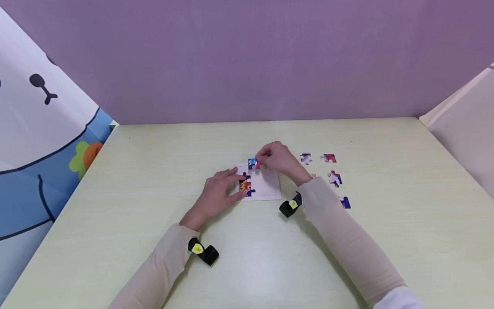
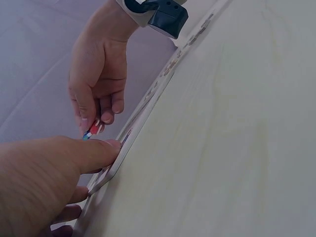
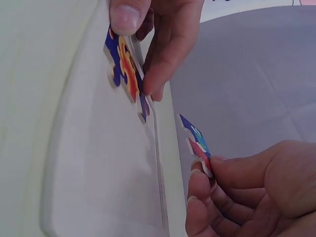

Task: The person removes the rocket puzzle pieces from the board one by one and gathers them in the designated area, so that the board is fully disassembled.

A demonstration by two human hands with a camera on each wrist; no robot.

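Note:
A white puzzle tray (image 1: 267,185) lies flat on the pale green table (image 1: 154,171). One orange and blue piece (image 1: 245,185) sits in the tray's left part. My left hand (image 1: 231,185) rests at the tray's left edge, and its thumb (image 3: 127,15) presses on that piece (image 3: 126,69) with straight fingers alongside. My right hand (image 1: 263,162) hovers over the tray's far left corner. It pinches a blue and red piece (image 1: 253,163) between thumb and fingertips. In the right wrist view this piece (image 3: 197,143) hangs just off the tray's (image 3: 98,163) edge.
Several loose puzzle pieces lie to the right of the tray, among them a blue-white one (image 1: 305,158), a red one (image 1: 329,158) and a blue one (image 1: 344,202). A purple wall stands behind the table, with a cartoon-print panel (image 1: 42,141) at the left.

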